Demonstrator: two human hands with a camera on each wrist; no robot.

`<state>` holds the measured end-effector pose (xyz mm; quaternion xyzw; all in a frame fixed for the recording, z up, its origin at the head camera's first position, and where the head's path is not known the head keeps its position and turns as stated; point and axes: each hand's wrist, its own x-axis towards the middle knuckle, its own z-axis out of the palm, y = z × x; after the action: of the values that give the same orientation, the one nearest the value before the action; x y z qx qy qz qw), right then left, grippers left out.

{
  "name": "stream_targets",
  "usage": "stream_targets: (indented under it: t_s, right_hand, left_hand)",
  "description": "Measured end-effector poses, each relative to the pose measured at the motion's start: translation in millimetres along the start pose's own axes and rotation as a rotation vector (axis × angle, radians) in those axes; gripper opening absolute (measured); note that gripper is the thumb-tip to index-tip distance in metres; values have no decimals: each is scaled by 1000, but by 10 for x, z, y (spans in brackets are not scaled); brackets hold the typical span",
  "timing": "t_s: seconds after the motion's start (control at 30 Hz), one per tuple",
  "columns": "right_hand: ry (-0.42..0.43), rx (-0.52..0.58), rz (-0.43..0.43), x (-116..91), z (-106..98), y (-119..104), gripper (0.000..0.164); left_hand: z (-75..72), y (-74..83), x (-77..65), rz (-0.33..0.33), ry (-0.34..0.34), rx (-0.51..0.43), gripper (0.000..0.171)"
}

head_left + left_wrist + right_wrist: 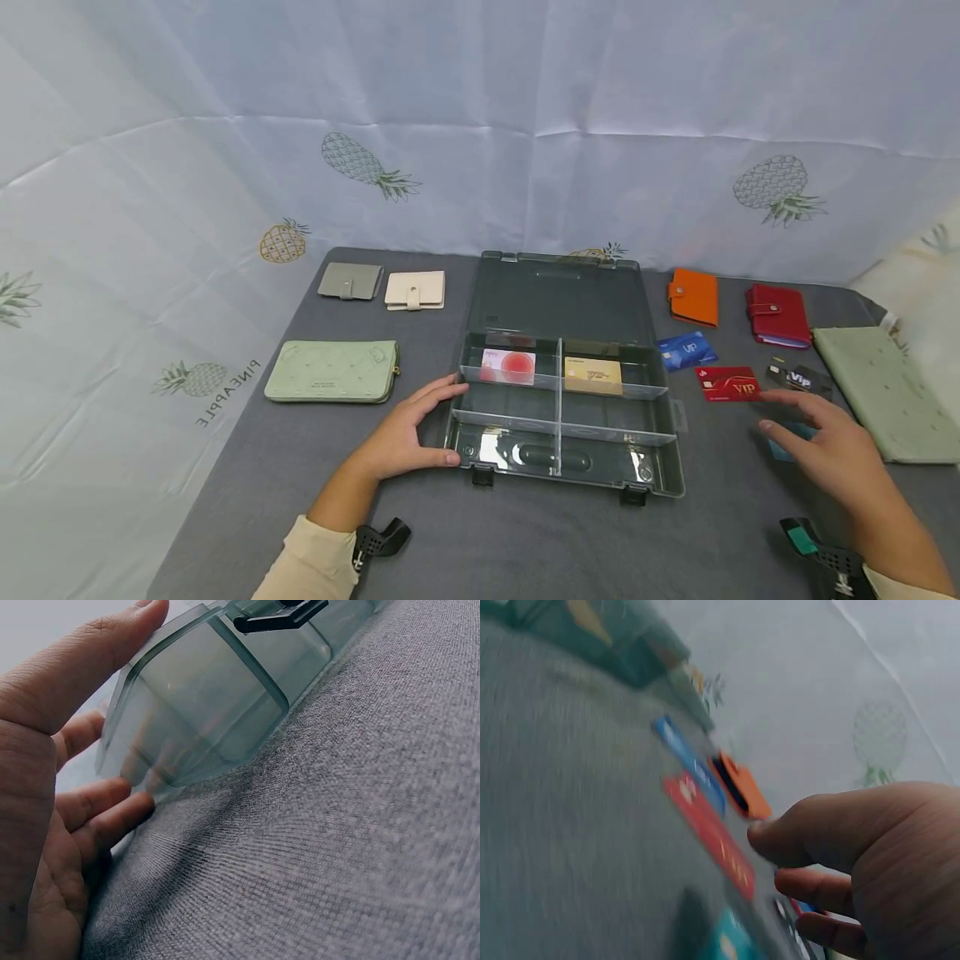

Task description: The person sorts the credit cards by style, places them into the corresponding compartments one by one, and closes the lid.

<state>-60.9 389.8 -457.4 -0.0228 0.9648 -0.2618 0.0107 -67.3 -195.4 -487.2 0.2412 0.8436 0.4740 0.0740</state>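
Observation:
A dark translucent divided box [617,483] lies with its lid folded back. My left hand [408,433] rests against its left wall, thumb at the near corner; in the left wrist view the fingertips [139,806] meet the clear side. In the back row lie a pink-and-white card [495,367] on the left and a gold card [592,371] on the right. My right hand [832,450] hovers with nothing in its fingers, its fingertips close by a red VIP card [726,384]. Under it a teal card [782,450] is partly hidden. A black VIP card [801,379] lies just behind.
Beyond the red card are a blue card [686,350], an orange card holder [693,296] and a red one [780,317]. A green pouch [892,400] lies far right. Left of the box are a green wallet [330,371], a grey holder [350,281] and a cream holder [427,286].

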Motion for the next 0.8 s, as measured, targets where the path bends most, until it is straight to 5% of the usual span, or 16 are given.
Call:
stream_targets:
  t_s: [0.3,0.57,0.8]
  right_hand:
    - [-24,-101,-85,-118,-47,373,59]
    - [-86,-221,-49,-92,-122,371,64]
    - [-127,-194,-12,-41,-160,328,64]
  left_hand:
    - [-7,3,-8,-2,3,1,93]
    - [-6,3,-3,-3,1,5,94]
    - [-11,2,6,0,-2,12,93]
